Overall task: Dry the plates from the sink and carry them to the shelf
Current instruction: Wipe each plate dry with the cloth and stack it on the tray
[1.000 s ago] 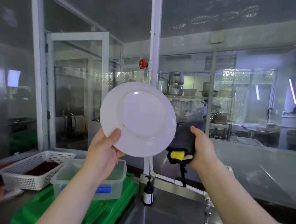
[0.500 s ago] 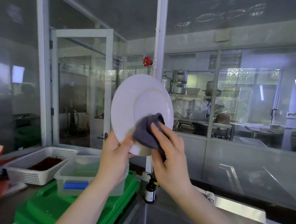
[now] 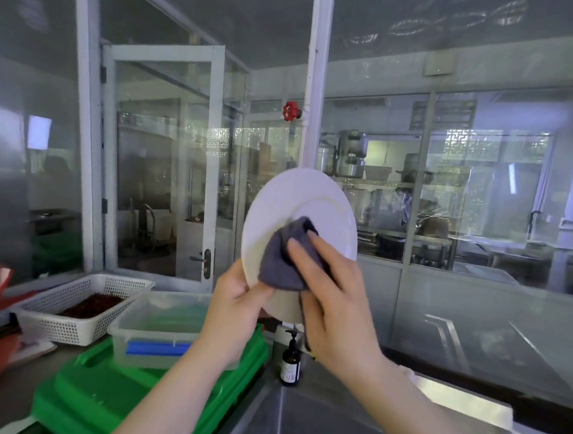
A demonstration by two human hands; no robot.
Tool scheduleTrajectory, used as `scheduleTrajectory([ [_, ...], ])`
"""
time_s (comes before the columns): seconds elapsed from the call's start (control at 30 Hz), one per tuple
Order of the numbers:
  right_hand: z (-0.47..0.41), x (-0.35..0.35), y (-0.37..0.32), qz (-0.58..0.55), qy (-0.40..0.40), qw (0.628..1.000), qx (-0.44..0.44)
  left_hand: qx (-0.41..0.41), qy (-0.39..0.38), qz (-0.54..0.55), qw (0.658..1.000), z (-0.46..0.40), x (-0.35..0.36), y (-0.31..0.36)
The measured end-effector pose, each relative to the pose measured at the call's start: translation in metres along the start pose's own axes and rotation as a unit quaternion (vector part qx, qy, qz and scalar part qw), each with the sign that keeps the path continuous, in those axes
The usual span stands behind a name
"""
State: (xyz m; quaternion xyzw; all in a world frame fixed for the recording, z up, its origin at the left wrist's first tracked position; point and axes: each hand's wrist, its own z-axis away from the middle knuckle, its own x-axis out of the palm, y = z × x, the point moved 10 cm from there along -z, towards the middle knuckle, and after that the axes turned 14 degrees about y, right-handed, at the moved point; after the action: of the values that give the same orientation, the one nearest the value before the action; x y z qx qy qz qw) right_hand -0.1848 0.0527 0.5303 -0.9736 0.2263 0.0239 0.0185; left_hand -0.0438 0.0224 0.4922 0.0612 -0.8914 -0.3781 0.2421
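A round white plate point(image 3: 299, 201) is held upright in front of me, above the steel sink point(image 3: 316, 423). My left hand point(image 3: 238, 301) grips its lower left rim, thumb on the near face. A dark grey cloth point(image 3: 281, 260) lies bunched against the lower middle of the plate. My right hand point(image 3: 333, 286) holds that cloth and presses it to the plate, fingers over it. The plate's bottom edge is hidden behind both hands.
Green plastic crates point(image 3: 133, 398) sit left of the sink with a clear tub point(image 3: 157, 329) on top. A white perforated basket point(image 3: 82, 305) stands further left. A brown pump bottle point(image 3: 290, 361) is at the sink's back corner. Glass partitions and a white pipe point(image 3: 315, 84) rise just behind.
The plate has turned to face me more edge-on and dropped lower. My right hand brought the cloth from beside the plate onto its face and now rubs it there.
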Motion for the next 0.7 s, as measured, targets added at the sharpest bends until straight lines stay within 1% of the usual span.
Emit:
scheduleTrajectory([
  [0.13, -0.015, 0.009, -0.036, 0.064, -0.045, 0.992, -0.097, 0.024, -0.031, -0.033, 0.999, 0.006, 0.011, -0.001],
  [0.2, -0.028, 0.011, -0.036, 0.078, -0.063, 0.99, -0.096, 0.02, -0.043, -0.036, 0.998, 0.007, 0.013, -0.003],
  [0.3, -0.054, 0.011, -0.014, 0.077, -0.053, 0.995, -0.031, -0.001, -0.055, -0.075, 0.996, 0.006, 0.009, -0.011],
  [0.37, -0.071, 0.01, 0.013, 0.084, -0.044, 0.995, 0.025, -0.022, -0.072, -0.064, 0.995, 0.007, 0.007, -0.015],
  [0.47, -0.087, 0.008, 0.066, 0.062, -0.042, 0.99, 0.116, -0.05, -0.062, -0.036, 0.996, 0.006, -0.001, -0.018],
  [0.6, -0.066, 0.0, 0.116, 0.016, -0.05, 0.976, 0.213, -0.088, -0.035, 0.054, 0.994, 0.0, -0.014, -0.017],
  [0.63, -0.054, -0.002, 0.122, 0.013, -0.046, 0.973, 0.227, -0.097, -0.024, 0.083, 0.992, -0.003, -0.017, -0.016],
  [0.7, -0.032, -0.004, 0.119, 0.004, -0.024, 0.976, 0.215, -0.114, 0.004, 0.14, 0.984, -0.009, -0.022, -0.016],
])
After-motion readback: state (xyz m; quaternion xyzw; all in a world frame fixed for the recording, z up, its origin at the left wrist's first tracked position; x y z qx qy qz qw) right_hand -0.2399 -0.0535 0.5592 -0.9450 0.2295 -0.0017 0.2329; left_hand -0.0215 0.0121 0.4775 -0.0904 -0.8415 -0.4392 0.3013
